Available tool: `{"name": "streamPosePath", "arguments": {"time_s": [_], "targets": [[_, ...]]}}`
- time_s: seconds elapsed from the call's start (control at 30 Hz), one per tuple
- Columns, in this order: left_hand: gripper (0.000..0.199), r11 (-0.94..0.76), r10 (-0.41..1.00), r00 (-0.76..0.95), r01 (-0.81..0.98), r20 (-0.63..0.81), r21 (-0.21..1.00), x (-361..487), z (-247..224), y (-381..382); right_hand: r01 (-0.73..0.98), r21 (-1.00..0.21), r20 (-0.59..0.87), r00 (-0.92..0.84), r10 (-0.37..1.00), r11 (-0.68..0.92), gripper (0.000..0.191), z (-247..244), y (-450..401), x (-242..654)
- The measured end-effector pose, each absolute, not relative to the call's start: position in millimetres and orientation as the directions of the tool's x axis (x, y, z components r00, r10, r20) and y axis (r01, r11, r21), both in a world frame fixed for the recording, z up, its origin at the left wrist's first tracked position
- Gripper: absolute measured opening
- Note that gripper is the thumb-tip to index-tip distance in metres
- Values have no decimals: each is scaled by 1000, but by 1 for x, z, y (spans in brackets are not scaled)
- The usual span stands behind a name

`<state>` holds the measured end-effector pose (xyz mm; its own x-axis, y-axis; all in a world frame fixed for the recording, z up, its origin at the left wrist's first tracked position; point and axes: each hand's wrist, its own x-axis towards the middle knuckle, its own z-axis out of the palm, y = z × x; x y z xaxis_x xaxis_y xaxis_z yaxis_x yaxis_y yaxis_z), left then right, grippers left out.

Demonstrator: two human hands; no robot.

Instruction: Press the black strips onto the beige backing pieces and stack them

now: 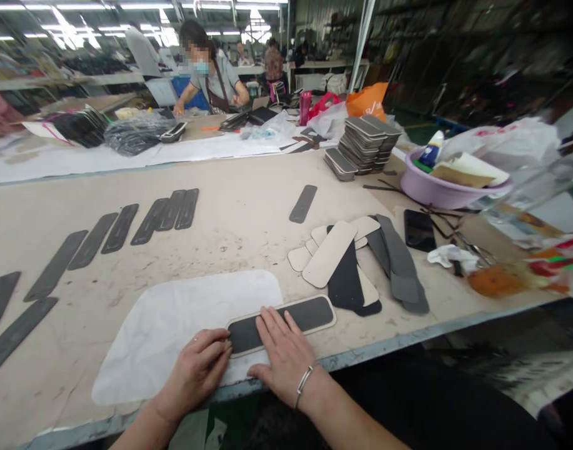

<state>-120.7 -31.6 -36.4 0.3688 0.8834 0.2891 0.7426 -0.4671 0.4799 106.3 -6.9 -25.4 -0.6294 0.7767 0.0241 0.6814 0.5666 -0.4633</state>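
Observation:
A long dark grey piece with a cream border (309, 314) lies near the table's front edge, partly over a white sheet (174, 312). My left hand (199, 369) pinches the left end of this piece between thumb and fingers. Flat on its middle rests my right hand (281, 347), fingers stretched out and thumb apart, with a bracelet at the wrist. Right of the hands is a loose pile of cream pieces (330, 253) and dark grey pieces (398, 262).
Several grey strips (96, 240) lie across the left of the table (239, 212). At the right are stacked pieces (365, 147), a purple basin (436, 187) and a phone (418, 229). A masked person (215, 81) works across the table.

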Motion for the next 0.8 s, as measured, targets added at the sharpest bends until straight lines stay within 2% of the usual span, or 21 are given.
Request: {"name": "streamPosePath", "arguments": {"time_s": [0.2,0.33,0.5,0.6,0.7,0.73,0.8], "targets": [[13,-440,898,354,735,262,516,-119,-33,-31,834,-310,-8,-482,876,456,76,-44,2,170],[13,-406,914,321,738,250,538,-115,-29,-33,892,-200,59,-402,914,405,75,-56,2,193],[13,-358,933,260,743,249,565,-113,-24,-34,893,-155,172,-396,902,422,75,-69,0,193],[13,-249,966,148,762,213,598,-117,-16,-33,890,-140,206,-402,892,433,76,-74,0,193],[19,-153,961,-23,784,275,601,-105,-2,-35,885,-124,221,-416,882,449,76,-76,1,193],[23,-174,954,-14,787,299,592,-95,3,-37,883,-121,228,-420,878,454,77,-78,1,193],[36,-298,945,157,777,289,555,-62,13,-40,878,-119,245,-426,871,464,79,-81,0,195]]}}
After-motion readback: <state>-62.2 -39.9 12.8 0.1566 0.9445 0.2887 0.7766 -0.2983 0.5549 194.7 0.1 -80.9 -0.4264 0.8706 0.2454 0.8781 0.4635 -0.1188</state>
